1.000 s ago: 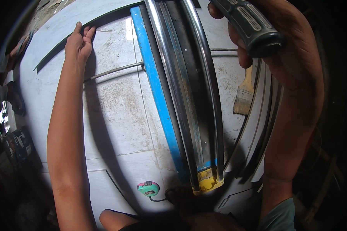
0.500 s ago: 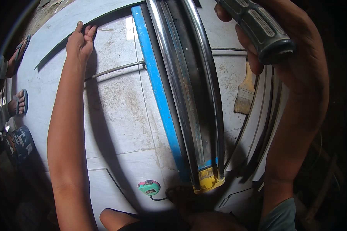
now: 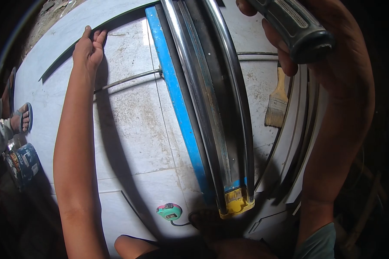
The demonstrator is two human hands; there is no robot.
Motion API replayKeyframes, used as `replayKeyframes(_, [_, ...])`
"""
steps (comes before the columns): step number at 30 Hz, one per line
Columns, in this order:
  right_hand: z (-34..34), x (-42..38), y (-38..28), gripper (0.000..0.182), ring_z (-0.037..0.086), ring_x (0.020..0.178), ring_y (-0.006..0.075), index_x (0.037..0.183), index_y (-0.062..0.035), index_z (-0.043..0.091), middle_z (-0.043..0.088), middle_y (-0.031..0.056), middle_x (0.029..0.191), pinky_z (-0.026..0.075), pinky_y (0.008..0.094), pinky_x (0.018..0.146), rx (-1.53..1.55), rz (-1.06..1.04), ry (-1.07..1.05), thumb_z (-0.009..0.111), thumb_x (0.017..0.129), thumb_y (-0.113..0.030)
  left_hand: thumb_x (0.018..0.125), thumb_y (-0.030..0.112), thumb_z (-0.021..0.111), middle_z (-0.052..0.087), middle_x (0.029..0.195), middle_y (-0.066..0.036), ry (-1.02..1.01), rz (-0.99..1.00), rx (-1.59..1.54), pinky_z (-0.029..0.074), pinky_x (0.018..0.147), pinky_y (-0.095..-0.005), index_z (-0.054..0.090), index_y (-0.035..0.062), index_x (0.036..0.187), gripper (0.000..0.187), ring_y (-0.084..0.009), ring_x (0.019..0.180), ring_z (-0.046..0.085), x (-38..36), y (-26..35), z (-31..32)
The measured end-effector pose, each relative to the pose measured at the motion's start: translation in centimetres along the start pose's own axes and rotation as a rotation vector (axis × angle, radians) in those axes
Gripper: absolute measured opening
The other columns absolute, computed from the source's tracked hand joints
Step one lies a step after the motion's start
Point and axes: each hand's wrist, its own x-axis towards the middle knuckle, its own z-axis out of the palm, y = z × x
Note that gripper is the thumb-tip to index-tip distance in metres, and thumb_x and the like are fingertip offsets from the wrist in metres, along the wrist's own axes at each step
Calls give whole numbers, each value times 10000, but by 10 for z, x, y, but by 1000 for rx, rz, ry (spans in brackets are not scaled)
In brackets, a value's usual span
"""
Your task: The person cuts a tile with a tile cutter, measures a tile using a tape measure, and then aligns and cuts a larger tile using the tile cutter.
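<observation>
A manual tile cutter (image 3: 170, 88) with a blue base, two chrome rails and a yellow end piece stretches away from me. My right hand (image 3: 339, 60) is closed round its black ribbed handle (image 3: 296, 28), raised above the bed at the upper right. At the upper left, my left hand (image 3: 89, 49) pinches a long dark strip (image 3: 121, 21) by its edge, thumb on the far side and fingers on the near side. The strip runs to the cutter's far end; its middle is hidden under the rails.
A paintbrush (image 3: 276, 103) lies right of the cutter beside several long strips (image 3: 298, 129). Near my feet rests a green tape measure (image 3: 169, 211). Another person's sandalled foot (image 3: 22, 117) and a paint-smeared bucket (image 3: 23, 164) are at the left. Pale tiles (image 3: 132, 103) cover the floor.
My view has shifted slightly. The handle sits a little further up and to the right in view, still in my right hand. Another person's farther foot has moved left.
</observation>
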Motion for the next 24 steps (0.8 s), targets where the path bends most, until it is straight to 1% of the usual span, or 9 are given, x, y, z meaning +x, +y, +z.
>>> replayKeyframes(8, [-3,2,-1,453,666,657,113,1225,136,580,683,152,841,525,205,547,-10,2,-14,592,944,-220,1019,75,543,368,1432,-342,-17,-3,13,496,1076,-539,258,-146,1422,540,-392,1356,445,1,0,-2])
replayKeyframes(17, [-4,5,0,495,658,649,110,1252,130,570,678,150,832,513,201,543,-18,10,-30,595,931,-246,1016,77,552,372,1432,-339,-15,-24,-10,491,1079,-544,255,-136,1430,553,-393,1356,447,6,0,-4])
replayKeyframes(24, [-2,5,0,528,652,643,109,1273,126,562,674,149,824,504,197,540,-29,13,-36,597,921,-265,1014,77,555,366,1430,-343,-4,2,3,503,1064,-549,250,-137,1432,560,-392,1348,453,1,-1,-1])
